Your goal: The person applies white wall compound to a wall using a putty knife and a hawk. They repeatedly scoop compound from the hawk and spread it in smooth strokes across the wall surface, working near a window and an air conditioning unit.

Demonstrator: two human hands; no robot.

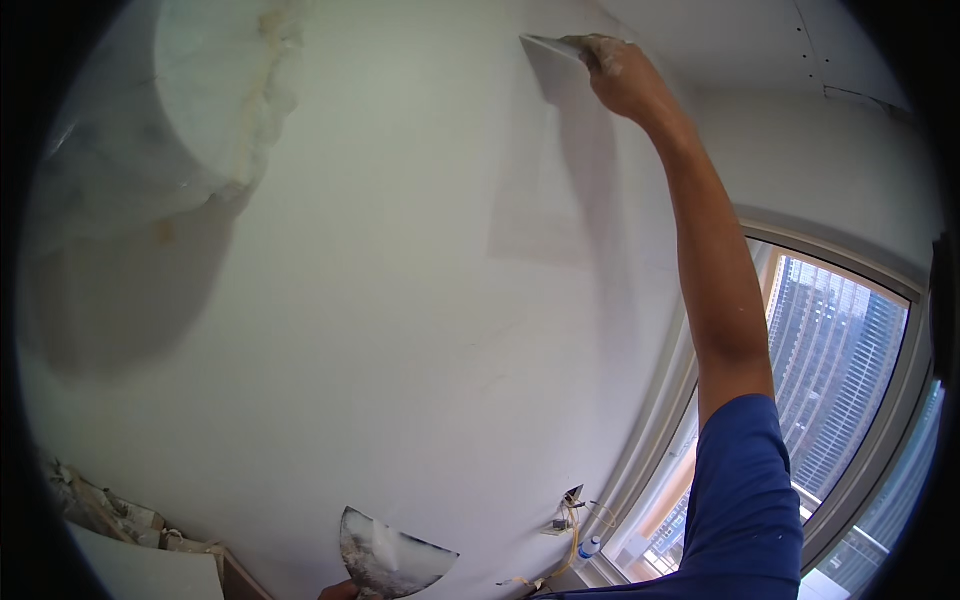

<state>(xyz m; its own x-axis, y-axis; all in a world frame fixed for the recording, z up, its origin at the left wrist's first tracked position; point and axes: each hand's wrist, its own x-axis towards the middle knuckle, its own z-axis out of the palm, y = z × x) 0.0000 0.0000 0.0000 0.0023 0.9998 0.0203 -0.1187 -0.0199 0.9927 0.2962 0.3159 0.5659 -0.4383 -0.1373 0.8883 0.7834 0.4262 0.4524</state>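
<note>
My right arm is raised high, and my right hand [622,78] is closed around a plastering trowel [556,68]. The flat blade lies up against the white wall [400,270], near the top, and throws a shadow below it. At the bottom edge, my left hand [338,592] shows only in part, its fingers closed on a wide putty knife [395,552]. That fan-shaped blade is smeared with whitish plaster, and its handle is mostly hidden.
A bulky thing wrapped in clear plastic [200,100] juts out at upper left. To the right is a framed window [840,370] with tall buildings outside. Loose yellow wires [574,530] hang from a wall opening near a plastic bottle [589,547]. Dusty clutter [120,515] lies at lower left.
</note>
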